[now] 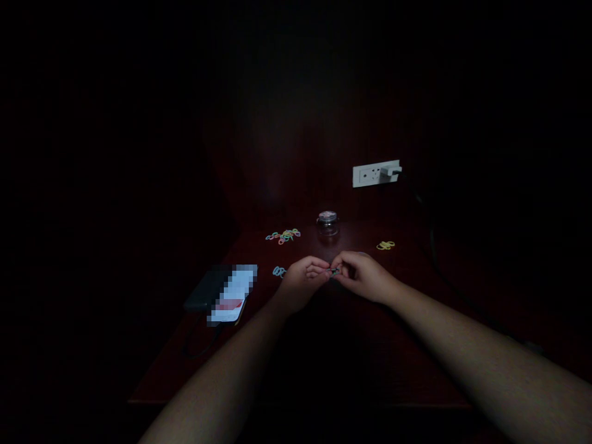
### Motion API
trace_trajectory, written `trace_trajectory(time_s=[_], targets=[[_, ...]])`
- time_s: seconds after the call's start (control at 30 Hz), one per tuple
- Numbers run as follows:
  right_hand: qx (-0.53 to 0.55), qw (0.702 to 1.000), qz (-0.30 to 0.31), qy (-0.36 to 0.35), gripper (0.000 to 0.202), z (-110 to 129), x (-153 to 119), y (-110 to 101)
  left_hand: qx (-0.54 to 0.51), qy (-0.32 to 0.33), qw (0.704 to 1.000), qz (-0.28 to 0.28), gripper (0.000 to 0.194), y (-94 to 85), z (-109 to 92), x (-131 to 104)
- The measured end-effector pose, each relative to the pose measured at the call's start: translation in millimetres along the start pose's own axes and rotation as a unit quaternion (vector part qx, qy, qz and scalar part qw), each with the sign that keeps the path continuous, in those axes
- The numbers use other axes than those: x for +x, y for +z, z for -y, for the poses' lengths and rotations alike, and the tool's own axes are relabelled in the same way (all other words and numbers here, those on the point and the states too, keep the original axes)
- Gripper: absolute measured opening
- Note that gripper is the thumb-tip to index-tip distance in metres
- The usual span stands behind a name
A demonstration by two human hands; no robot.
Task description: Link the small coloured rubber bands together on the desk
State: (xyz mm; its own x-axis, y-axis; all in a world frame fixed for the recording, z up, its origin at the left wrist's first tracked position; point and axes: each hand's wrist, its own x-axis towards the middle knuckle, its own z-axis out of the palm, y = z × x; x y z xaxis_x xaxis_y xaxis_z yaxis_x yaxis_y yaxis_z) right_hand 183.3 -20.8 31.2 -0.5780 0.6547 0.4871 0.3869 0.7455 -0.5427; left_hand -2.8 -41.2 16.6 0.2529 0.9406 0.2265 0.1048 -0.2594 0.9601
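Note:
My left hand and my right hand meet fingertip to fingertip above the dark red table. A small greenish elastic band shows between their pinched fingers, dim and partly covered. Both hands are closed on it. Just behind my left hand lie a few light blue elastic bands, partly hidden by it. A loose pile of mixed-colour bands is farther back on the left. Yellow bands form a small group beyond my right hand. Behind the hands stands a clear lidded jar.
A phone with a lit, blurred screen rests against a dark flat object at the table's left. A cable runs by them. On the back wall, a white socket holds a plug, its dark cord hanging down the right side.

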Motion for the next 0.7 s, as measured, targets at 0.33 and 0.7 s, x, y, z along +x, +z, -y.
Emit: trace_trajectory(time_s=[0.33, 0.7], targets=[[-0.012, 1.000, -0.014, 0.006, 0.007, 3.8, 0.0, -3.0, 0.162, 0.077, 0.984, 0.005, 0.022, -1.1, -6.6, -1.0], [0.011, 1.000, -0.010, 0.007, 0.011, 5.1, -0.6, -4.0, 0.157, 0.067, 0.985, -0.005, 0.019, -4.0, -7.4, -0.4]])
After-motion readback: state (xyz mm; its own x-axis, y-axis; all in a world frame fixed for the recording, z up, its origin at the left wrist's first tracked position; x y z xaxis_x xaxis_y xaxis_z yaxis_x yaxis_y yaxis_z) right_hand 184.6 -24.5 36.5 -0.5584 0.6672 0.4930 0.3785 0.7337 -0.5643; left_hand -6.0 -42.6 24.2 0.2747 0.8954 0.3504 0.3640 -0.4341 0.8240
